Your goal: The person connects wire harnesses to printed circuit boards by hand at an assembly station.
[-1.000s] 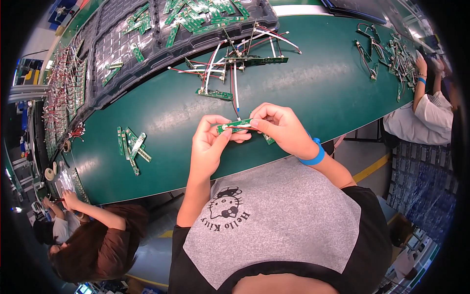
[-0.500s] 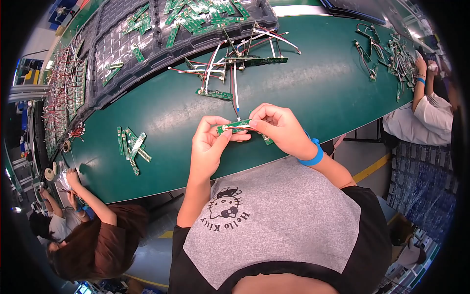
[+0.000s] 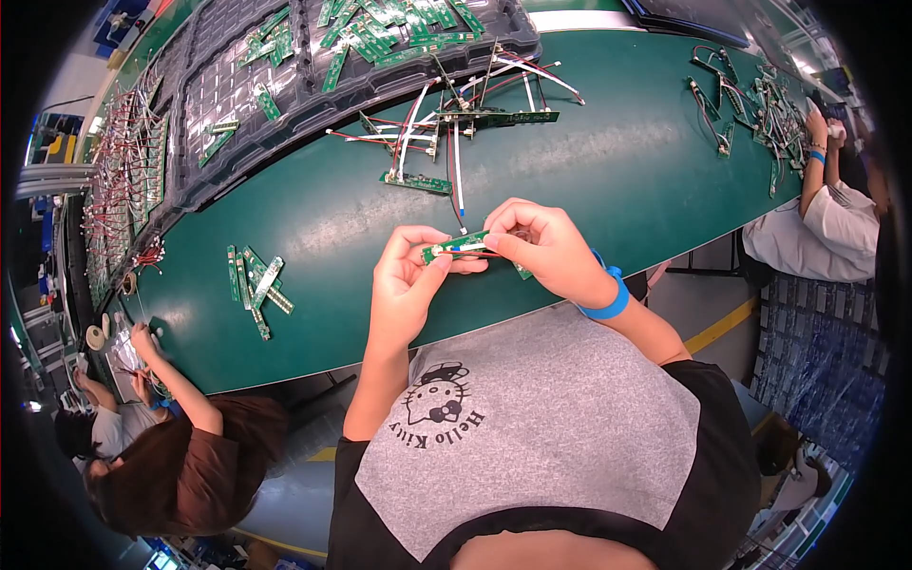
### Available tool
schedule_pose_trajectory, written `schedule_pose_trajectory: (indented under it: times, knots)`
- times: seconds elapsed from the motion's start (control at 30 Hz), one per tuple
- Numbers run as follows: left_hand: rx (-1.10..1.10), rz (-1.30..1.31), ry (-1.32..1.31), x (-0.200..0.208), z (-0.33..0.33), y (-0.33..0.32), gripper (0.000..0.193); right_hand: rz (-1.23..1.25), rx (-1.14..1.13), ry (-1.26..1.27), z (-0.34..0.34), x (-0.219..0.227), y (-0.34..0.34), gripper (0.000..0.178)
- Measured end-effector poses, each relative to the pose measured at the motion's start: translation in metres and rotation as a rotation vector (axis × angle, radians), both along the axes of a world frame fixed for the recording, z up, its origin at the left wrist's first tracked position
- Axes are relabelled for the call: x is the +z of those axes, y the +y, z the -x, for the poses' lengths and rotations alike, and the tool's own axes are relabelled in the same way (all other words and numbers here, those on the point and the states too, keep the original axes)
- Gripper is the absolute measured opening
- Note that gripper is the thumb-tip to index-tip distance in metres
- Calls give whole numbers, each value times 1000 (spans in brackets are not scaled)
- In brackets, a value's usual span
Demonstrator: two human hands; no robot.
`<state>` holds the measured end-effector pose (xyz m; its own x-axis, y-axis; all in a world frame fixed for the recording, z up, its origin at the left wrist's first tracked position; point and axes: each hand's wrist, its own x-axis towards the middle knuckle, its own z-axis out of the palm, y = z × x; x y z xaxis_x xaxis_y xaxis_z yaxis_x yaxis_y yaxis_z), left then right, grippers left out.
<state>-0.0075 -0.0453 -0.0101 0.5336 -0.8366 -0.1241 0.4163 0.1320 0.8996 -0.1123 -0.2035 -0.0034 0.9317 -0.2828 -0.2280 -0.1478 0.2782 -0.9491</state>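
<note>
In the head view: gripping a narrow green circuit board [image 3: 458, 242] by its left end, clamped in the left hand [image 3: 403, 275]; pinching near the other end with the right hand [image 3: 541, 247], clamped too, with the thumb over a white cable [image 3: 469, 249] and a red wire [image 3: 481, 254]. Holding these above the near side of the green table [image 3: 608, 171]. Facing, just beyond, a cluster of boards with cables [image 3: 503, 119]; flanked at left by a pile of loose boards [image 3: 269, 277], farther back by a black tray [image 3: 223, 95] strewn with more.
</note>
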Motion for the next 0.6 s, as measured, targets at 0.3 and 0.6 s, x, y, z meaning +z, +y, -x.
schedule_pose_trajectory:
  times: [0.3, 0.6]
  knots:
    - [18, -13, -3, 1, 2, -1, 14, -29, -8, 2, 0, -2, 1, 10]
    - [89, -71, -62, 7, 11, -6, 14, -26, -19, -91, 2, -8, 4, 6]
